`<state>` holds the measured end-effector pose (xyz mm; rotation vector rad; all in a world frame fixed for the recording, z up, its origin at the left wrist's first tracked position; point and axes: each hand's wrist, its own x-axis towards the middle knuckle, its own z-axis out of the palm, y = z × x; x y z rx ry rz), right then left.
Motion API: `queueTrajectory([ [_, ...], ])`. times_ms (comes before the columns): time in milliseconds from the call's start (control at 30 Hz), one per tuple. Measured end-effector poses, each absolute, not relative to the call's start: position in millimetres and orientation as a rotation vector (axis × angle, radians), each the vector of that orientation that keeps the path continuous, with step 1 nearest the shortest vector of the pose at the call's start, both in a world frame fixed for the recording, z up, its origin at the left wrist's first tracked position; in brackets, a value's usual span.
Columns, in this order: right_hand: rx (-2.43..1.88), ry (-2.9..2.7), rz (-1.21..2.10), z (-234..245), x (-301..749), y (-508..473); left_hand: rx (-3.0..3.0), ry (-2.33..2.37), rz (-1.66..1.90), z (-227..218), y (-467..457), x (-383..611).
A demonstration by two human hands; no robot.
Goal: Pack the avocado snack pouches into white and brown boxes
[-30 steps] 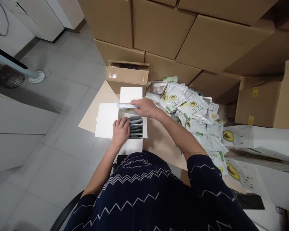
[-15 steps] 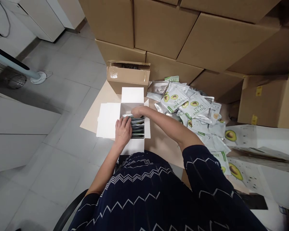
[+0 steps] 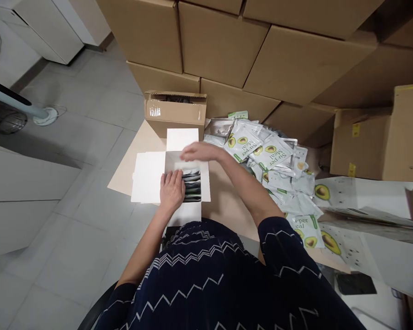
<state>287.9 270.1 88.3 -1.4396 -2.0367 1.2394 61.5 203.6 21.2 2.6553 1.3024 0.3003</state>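
An open white box (image 3: 148, 176) stands in front of me with its flaps folded out. Several sachets (image 3: 193, 185) stand on edge in a row inside it, filling the part nearer me. My left hand (image 3: 172, 189) lies flat over the box's left wall, its fingers touching the sachets' left ends. Above the far part of the box hovers my right hand (image 3: 198, 151), fingers stretched out and holding nothing. To the right lies a heap of silver-white sachets (image 3: 273, 153) printed with avocados and "Su-per Meal".
A brown carton (image 3: 175, 110) with an open top sits behind the white box. Stacked cartons (image 3: 223, 50) form a wall at the back. Large avocado-printed packaging (image 3: 365, 192) and a black phone-like slab (image 3: 356, 284) lie at right. A fan (image 3: 17, 103) stands at left.
My right hand has lifted out of the white box, and its fingers have straightened. My left hand stays on the box and sachets. The whole view has shifted slightly.
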Motion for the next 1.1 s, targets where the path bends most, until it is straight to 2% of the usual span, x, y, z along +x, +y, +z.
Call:
queueTrajectory([
  [100, -1.725, -1.457, 0.824, 90.7, 346.8, 260.2, 2.663, 1.298, 0.313, 21.4, 202.9, 61.4],
  [167, -2.057, -1.201, 0.466, 77.1, 391.8, 251.1, 2.664, 1.290, 0.334, 21.2, 202.5, 61.2],
  [233, -2.414, -1.013, 0.254, 55.2, 431.3, 238.9, 2.657, 1.292, 0.349, 21.2, 202.1, 61.0],
  [333, -2.778, -0.862, 0.252, 21.2, 465.5, 218.2, 2.662, 1.293, 0.351, 21.6, 201.7, 61.0],
  [467, -2.881, -0.844, 0.294, -0.9, 469.0, 199.9, 2.673, 1.292, 0.337, 21.7, 201.6, 61.3],
  [600, -2.699, -1.020, 0.492, 8.6, 461.2, 197.8, 2.669, 1.297, 0.337, 20.8, 201.9, 60.9],
  [667, -2.560, -1.141, 0.443, 24.9, 455.7, 198.0, 2.679, 1.297, 0.322, 20.4, 201.9, 60.5],
  [800, -2.170, -1.261, 0.247, 81.0, 425.7, 193.9, 2.691, 1.292, 0.316, 20.1, 201.7, 60.0],
  [933, -1.707, -1.347, 0.334, 133.1, 367.2, 195.3, 2.679, 1.290, 0.316, 20.1, 202.1, 60.3],
  [1100, -1.360, -1.682, 0.596, 134.4, 300.6, 217.1, 2.692, 1.283, 0.303, 20.3, 202.8, 60.1],
])
